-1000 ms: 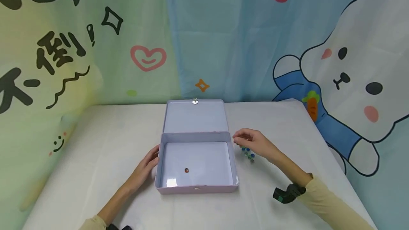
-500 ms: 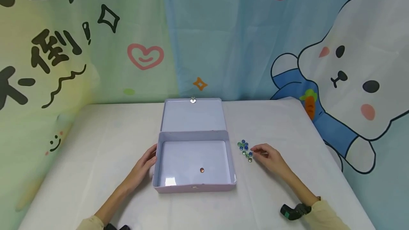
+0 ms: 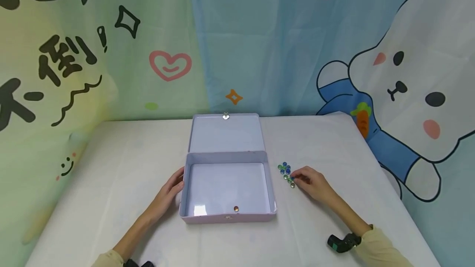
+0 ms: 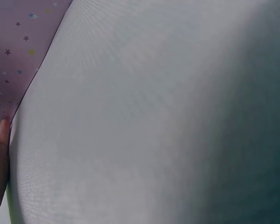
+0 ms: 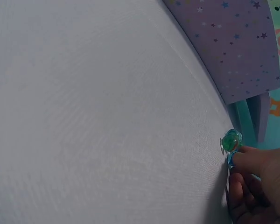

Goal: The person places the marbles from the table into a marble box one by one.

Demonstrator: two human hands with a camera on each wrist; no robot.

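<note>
A lilac box [image 3: 228,218] patterned with stars on its outside stands on the table with its lid [image 3: 226,134] folded back. Inside it, near the front wall, lies one amber marble [image 3: 236,209]. My left hand [image 3: 168,193] rests against the box's left wall with its fingers fairly straight; in the left wrist view only part of it shows at the edge. To the right of the box, my right hand [image 3: 313,182] pinches a blue marble [image 5: 231,160] between thumb and finger, at the side of a cluster of green and blue marbles [image 3: 285,168].
A white cloth [image 3: 141,143] covers the table. Behind it hangs a printed curtain [image 3: 245,44] with a cartoon rabbit on the right. A black wrist device [image 3: 343,243] is strapped near the right sleeve.
My right hand has moved from the far side of the marbles to their near right side and pinches a blue one. The amber marble has rolled right and forward inside the box.
</note>
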